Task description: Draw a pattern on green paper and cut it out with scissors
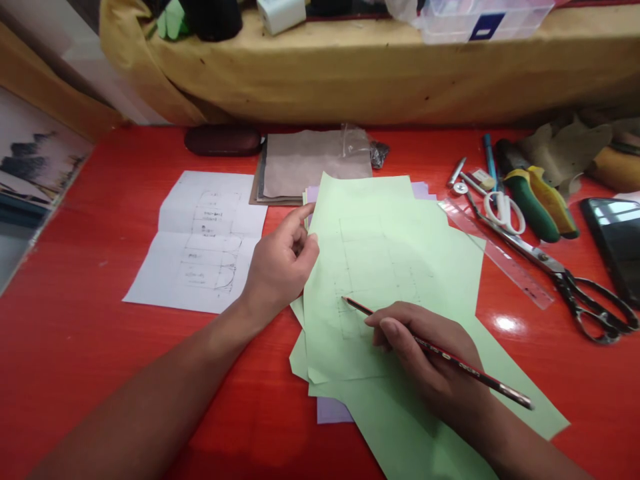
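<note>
In front of me the tabletop (75,360) is a glossy, saturated red with faint wood-like streaking, and a small white glare (509,325) sits on its right side. Along its far edge rises a ledge draped in mustard-yellow cloth (320,80), creased and bunched at its left end and dotted with a few dark specks. Over to the left I see a smooth pale surface (100,73), a slanting brownish-yellow strip (50,73), and a printed panel (35,147) showing dark, mountain-like shapes on a light ground.
</note>
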`<state>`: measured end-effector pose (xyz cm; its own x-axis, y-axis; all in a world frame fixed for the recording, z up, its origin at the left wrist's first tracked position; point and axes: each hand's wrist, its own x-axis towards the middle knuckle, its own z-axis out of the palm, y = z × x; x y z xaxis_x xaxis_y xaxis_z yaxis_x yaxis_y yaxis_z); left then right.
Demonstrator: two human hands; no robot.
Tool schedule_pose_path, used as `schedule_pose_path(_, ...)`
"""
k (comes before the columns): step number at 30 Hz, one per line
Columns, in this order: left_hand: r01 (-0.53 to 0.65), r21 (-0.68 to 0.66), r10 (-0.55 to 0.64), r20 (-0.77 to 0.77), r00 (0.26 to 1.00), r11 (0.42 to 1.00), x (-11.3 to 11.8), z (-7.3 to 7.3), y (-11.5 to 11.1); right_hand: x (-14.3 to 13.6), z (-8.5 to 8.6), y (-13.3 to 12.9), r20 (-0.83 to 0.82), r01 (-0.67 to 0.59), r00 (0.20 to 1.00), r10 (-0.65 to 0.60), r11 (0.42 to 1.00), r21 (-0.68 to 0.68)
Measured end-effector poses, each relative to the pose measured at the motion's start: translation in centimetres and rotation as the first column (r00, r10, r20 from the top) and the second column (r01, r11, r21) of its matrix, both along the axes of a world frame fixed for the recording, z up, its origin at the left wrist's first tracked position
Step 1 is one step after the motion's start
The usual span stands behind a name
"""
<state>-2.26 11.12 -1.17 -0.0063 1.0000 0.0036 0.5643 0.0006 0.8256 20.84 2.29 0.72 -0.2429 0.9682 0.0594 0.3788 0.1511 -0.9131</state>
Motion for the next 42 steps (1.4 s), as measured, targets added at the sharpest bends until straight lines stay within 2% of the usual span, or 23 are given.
schedule_pose_path(22,-0.002,0.002,0.002,0.010,1.000,1.000,0.04,0.02,-0.02,-0.11,0.13,0.03,0.051,-0.012,0.999,0.012,1.000,0.001)
schedule_pose_path(32,0.000,0.001,0.000,0.005,1.000,1.000,0.04,0.01,-0.01,0.07,-0.28,-0.33,0.000,0.011,1.000,-0.011,1.000,-0.007)
schedule_pose_path(42,0.002,0.001,-0.002,0.002,1.000,1.000,0.05,0.07,-0.02,0.03,-0.13,-0.07,0.008,-0.019,1.000,0.019,1.000,-0.007)
